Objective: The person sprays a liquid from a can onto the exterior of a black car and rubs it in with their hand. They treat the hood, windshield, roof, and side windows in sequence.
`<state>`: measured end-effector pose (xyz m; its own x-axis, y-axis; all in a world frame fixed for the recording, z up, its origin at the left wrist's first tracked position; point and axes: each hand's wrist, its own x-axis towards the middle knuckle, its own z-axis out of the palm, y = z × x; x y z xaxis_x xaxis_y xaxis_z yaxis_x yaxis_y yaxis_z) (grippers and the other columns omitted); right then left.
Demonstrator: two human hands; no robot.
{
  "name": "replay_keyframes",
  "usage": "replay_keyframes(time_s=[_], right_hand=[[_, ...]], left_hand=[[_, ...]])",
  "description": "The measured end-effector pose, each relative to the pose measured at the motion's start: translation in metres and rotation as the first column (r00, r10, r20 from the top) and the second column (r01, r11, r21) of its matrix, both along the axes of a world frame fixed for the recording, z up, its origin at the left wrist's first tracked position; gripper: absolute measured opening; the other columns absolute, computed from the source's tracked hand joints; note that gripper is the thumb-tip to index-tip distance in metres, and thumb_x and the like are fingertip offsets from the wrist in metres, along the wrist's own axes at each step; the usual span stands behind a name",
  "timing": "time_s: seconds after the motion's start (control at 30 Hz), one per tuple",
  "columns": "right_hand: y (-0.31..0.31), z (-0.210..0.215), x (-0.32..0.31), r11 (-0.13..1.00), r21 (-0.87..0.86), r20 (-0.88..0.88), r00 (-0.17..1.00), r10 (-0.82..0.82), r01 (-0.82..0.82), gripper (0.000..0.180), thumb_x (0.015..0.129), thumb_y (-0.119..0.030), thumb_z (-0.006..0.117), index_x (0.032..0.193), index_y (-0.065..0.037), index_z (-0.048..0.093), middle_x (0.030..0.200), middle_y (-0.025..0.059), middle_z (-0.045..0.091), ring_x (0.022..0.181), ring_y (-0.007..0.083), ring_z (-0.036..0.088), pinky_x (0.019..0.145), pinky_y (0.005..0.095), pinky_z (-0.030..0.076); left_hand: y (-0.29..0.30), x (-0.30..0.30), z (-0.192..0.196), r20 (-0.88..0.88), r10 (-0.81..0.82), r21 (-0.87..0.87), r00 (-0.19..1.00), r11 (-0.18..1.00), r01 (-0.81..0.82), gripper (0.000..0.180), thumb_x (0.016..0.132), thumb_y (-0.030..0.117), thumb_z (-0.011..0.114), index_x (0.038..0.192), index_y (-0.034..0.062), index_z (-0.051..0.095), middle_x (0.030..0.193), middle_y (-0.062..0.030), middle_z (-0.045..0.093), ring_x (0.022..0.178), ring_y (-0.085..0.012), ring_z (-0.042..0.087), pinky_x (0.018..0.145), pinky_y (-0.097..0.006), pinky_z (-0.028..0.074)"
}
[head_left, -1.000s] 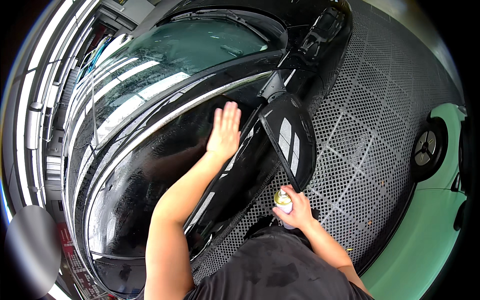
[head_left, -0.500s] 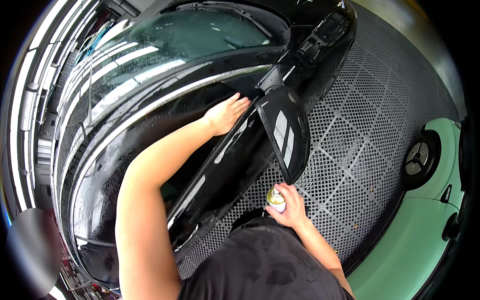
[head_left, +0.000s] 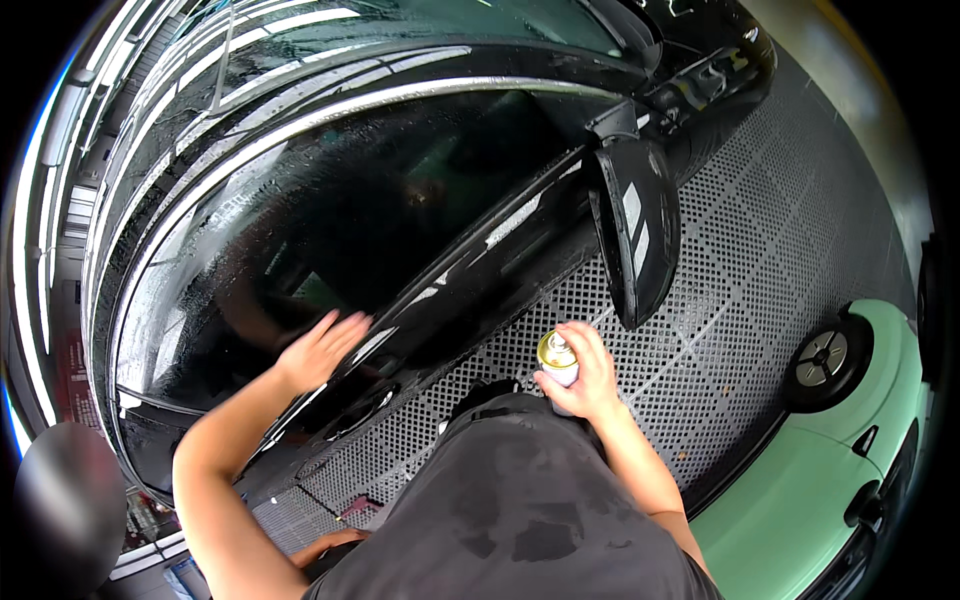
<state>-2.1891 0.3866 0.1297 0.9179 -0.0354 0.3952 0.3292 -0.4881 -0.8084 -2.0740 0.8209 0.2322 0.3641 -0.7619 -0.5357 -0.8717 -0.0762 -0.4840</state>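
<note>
My left hand is over the lower edge of the black car's side window, fingers stretched and somewhat apart, holding nothing. I cannot tell whether it touches the glass. My right hand is wrapped round an upright spray can with a gold-coloured top and a pale body, held in front of my dark shirt. One fingertip rests by the can's nozzle. The black car door slants between my two hands. Water beads and streaks show on the glass and the wet bodywork.
The car's black side mirror sticks out beyond the can. Dark perforated tiles cover the floor. A mint-green vehicle with a black wheel stands at right. Another person's forearm shows at lower left, near a dark reddish item.
My left hand has moved from beside the mirror back along the window toward the lower left. The can stays in my right hand. The view has shifted, showing more of the side window.
</note>
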Motion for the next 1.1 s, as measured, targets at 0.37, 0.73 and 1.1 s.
replay_keyframes(time_s=[0.37,0.73,1.1], right_hand=[[0.028,0.002,0.013,0.987,0.023,-0.067,0.985,0.162,-0.161,0.068,0.074,-0.029,0.084,0.134,-0.01,0.058,0.119,0.0153,0.058,0.091,0.0345,0.07,0.077,0.0418,0.06],[-0.011,0.003,-0.005,0.995,-0.071,-0.012,0.998,0.065,-0.065,0.067,0.071,-0.03,0.086,0.127,-0.005,0.059,0.121,0.0188,0.062,0.106,0.0388,0.065,0.087,0.0446,0.056],[-0.013,0.03,0.035,0.923,-0.201,0.033,0.94,0.34,-0.327,0.074,0.067,-0.018,0.087,0.131,-0.001,0.054,0.123,0.0237,0.06,0.11,0.0414,0.062,0.093,0.0458,0.053]], left_hand=[[-0.064,0.033,-0.011,0.088,0.031,-0.143,0.996,0.99,-0.018,0.072,0.091,0.024,0.043,0.156,-0.0044,0.028,0.168,-0.0107,0.022,0.156,-0.0237,0.018,0.128,-0.044,0.011],[-0.286,0.173,-0.054,0.347,0.238,-0.546,0.907,0.838,-0.011,0.067,0.097,0.027,0.045,0.156,-0.0015,0.031,0.166,-0.0119,0.026,0.156,-0.0273,0.018,0.128,-0.047,0.009],[0.013,-0.025,-0.115,0.08,0.975,-0.996,0.208,0.07,0.055,0.076,0.096,0.042,0.052,0.155,-0.0017,0.033,0.163,-0.0256,0.025,0.154,-0.0476,0.01,0.122,-0.065,0.001]])
